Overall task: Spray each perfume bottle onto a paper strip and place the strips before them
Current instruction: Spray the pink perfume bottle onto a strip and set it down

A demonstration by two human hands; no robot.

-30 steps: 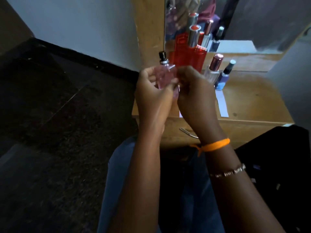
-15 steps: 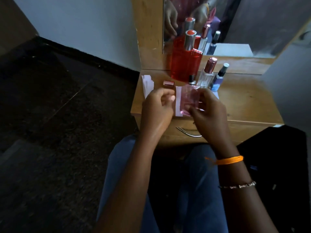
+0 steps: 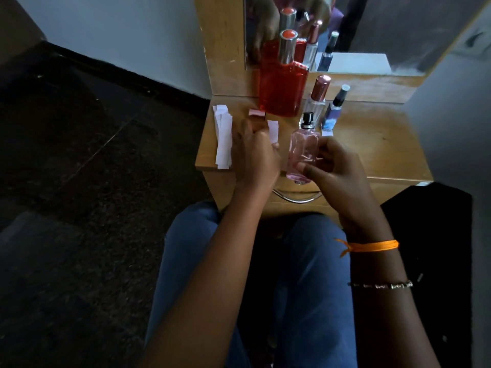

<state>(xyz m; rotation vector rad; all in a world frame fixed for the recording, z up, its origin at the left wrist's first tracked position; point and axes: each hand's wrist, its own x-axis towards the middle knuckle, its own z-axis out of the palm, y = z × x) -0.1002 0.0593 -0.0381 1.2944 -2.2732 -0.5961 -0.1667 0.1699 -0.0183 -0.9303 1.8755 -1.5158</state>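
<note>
Spare strip stack [image 3: 223,139] far left on table [image 3: 377,144], unused. Pink cap [image 3: 257,113] off, lying behind. Left hand [image 3: 255,158] pinching paper strip [image 3: 273,130]. Right hand [image 3: 337,171] clasping uncapped pink bottle [image 3: 303,152] over front edge. One strip [image 3: 327,133] already before blue bottle [image 3: 335,108]. Red bottle [image 3: 283,83], clear bottle [image 3: 317,98] apparently unsampled.

The right half of the tabletop [image 3: 377,144] lay bare and open to a hand. At the back, the red bottle [image 3: 281,88], clear bottle [image 3: 317,99] and blue bottle [image 3: 333,112] blocked the way to the mirror [image 3: 372,27]. Strips [image 3: 223,136] and a cap [image 3: 257,113] filled the left.
</note>
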